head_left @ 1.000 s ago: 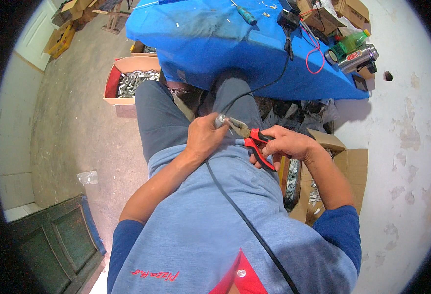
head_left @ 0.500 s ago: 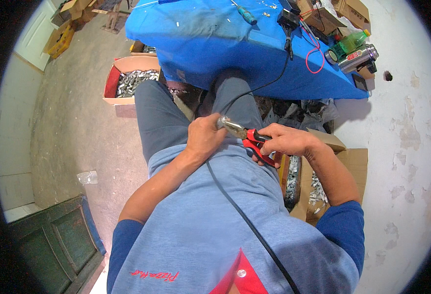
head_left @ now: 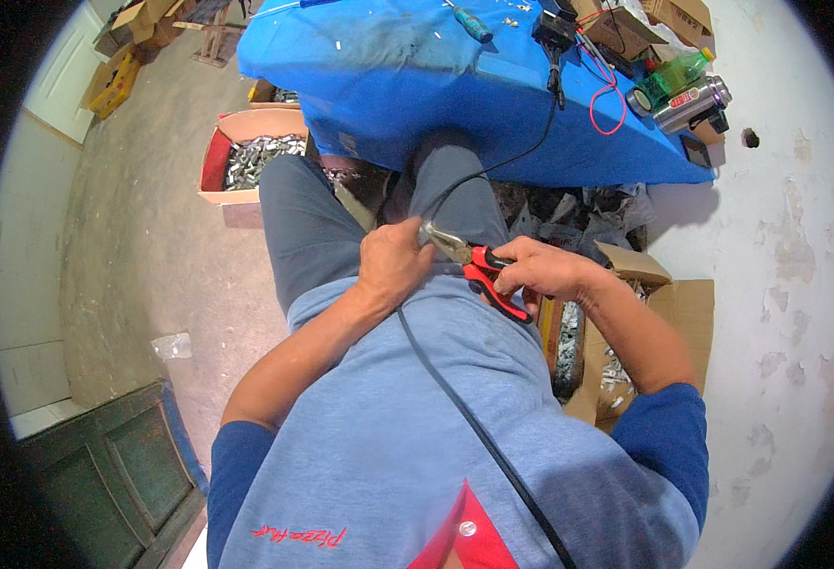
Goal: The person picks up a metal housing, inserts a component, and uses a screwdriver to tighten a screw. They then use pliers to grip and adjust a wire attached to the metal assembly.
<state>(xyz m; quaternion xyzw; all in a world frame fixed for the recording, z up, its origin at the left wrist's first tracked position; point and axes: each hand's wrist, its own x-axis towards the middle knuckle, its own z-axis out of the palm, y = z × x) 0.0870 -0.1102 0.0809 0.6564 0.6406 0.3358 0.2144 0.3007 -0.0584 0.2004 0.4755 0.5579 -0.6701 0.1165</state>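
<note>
Above my lap, my left hand (head_left: 393, 261) is closed on a small silvery metal piece (head_left: 425, 233) that sticks out past the thumb. My right hand (head_left: 545, 270) grips red-and-black pliers (head_left: 482, 275) by the handles. The tips of the pliers' jaws meet the metal piece; whether they are clamped on it is hard to see. A black cable (head_left: 455, 398) runs from the table down past my left hand and along my shirt.
A blue-covered table (head_left: 388, 95) stands ahead, with a screwdriver (head_left: 471, 24), a black adapter (head_left: 554, 33), a green bottle (head_left: 673, 78) and a steel flask (head_left: 694, 102). A box of metal pieces (head_left: 206, 175) lies left; an open carton (head_left: 678, 327) sits right, near the wall.
Both hands have shifted slightly left with the pliers and metal piece. The pliers have turned a little, their jaws still at the piece.
</note>
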